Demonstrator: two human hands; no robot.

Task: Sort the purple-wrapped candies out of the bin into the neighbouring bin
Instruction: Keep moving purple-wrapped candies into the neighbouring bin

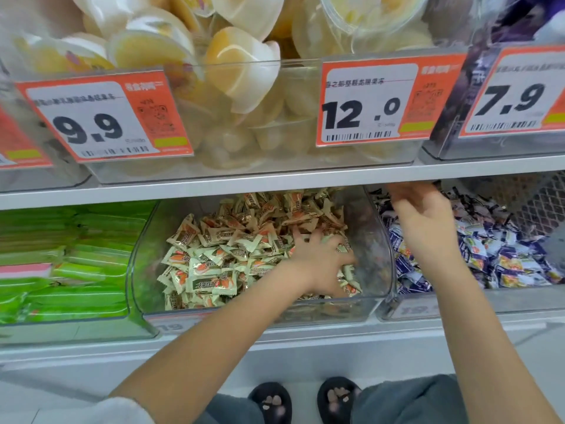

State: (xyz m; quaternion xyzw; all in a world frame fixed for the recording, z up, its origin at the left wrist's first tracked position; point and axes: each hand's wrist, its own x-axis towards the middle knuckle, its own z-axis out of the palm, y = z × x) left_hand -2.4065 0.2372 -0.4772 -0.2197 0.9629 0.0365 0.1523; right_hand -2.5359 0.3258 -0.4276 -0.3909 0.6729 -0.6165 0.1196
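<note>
**Both hands reach into neighbouring candy bins**

Nearest the camera, two black slippers (304, 399) are seen on the floor below the forearms, with grey trouser legs (406, 399) beside them and a white sleeve cuff (122, 411) on the left arm.

Above these, the left hand (322, 261) is laid palm down on the heap of cream-and-orange candies (214, 255) in the middle clear bin (136, 270). Its fingers are spread and sunk among the wrappers at the bin's right side; whether anything is pinched beneath them cannot be told. No purple wrapper can be made out around this hand.

Just to the right of the left hand, past the clear curved wall between the two bins, the right hand (423, 221) is held over the neighbouring bin (406, 310). Its fingers are loosely curled and pointed away towards the back of the bin, under the shelf edge (275, 182); the fingertips are blurred, and it cannot be told whether a candy is held. The purple-wrapped candies (501, 258) are piled below and to the right of this hand, filling that bin.

To the left of the left hand, green packets (70, 261) are stacked in a further bin.

Beyond both hands, on the shelf above, pale yellow jelly cups (238, 71) are held in clear bins, fronted by orange price tags marked 9.9 (101, 117), 12.0 (376, 99) and 7.9 (516, 93).
</note>
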